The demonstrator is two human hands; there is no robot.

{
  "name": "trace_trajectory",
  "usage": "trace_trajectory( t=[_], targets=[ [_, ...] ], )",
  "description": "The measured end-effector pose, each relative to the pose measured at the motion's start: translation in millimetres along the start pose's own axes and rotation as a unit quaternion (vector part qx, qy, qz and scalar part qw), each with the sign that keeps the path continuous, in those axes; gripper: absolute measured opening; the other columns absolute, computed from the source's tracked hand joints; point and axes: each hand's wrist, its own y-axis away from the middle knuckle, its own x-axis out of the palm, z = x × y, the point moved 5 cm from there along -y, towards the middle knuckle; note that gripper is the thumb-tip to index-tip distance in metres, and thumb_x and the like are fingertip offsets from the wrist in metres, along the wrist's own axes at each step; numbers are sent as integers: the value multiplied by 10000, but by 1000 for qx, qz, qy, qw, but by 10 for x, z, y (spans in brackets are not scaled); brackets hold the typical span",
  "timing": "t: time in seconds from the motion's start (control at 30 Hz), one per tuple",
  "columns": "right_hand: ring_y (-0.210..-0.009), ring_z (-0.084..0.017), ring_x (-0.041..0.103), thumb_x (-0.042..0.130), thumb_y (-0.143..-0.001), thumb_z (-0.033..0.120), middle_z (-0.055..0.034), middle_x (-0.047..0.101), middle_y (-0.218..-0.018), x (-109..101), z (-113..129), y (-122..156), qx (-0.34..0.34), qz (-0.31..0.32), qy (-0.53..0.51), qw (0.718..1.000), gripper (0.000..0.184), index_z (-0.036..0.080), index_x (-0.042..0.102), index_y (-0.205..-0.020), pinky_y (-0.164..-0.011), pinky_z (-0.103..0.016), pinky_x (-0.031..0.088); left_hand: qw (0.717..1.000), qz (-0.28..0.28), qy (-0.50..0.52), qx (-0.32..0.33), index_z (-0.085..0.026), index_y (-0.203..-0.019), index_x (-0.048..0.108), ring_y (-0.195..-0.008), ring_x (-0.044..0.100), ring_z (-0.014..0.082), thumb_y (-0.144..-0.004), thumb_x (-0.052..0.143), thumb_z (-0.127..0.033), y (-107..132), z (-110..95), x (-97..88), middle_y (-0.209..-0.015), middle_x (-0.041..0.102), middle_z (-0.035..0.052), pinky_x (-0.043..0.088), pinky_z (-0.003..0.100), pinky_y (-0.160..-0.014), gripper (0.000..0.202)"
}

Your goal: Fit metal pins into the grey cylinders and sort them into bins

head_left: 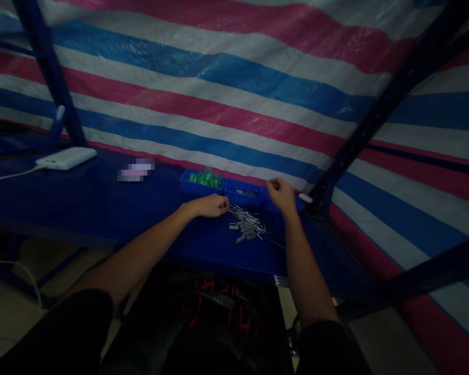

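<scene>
My left hand is closed, its fingertips pinched together at the left end of a pile of thin metal rods. Whether a rod is between those fingers is too dark to tell. Several short grey metal cylinders lie against the near side of the rods. My right hand is raised over the rightmost blue bin, fingers curled in; what they may hold is hidden. Between my hands, the middle blue bin holds small metal parts.
Left of these, another blue bin is filled with green plastic pieces. A white device with a cable lies far left on the blue table. A small white object sits by the right frame post. Striped sheeting hangs behind.
</scene>
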Motion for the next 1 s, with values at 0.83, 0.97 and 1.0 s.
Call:
trace_trajectory(
  t=[0.83, 0.97, 1.0],
  targets=[
    [-571, -121, 493, 443, -806, 302, 8, 557, -618, 417, 581, 262, -155, 154, -36, 975, 192, 183, 579, -742, -552, -224, 338, 992, -118, 37, -13, -157, -818, 526, -635, 498, 131, -880, 282, -260, 6, -31, -177, -654, 534, 5, 372, 247, -631, 273],
    [-539, -116, 455, 425, -814, 342, 14, 507, -564, 254, 504, 181, -130, 100, -30, 986, 267, 176, 528, -632, -528, -230, 308, 999, -54, -3, 3, -147, -825, 568, -616, 505, 126, -865, 338, -269, -16, -37, -88, -666, 566, 15, 359, 240, -611, 263],
    [-537, -116, 450, 425, -812, 346, 16, 497, -557, 197, 466, 152, -122, 79, -35, 989, 272, 176, 517, -620, -529, -231, 309, 999, -44, -15, 10, -146, -833, 575, -616, 507, 124, -854, 362, -258, -15, -37, -73, -684, 580, 18, 356, 237, -608, 242]
  ],
)
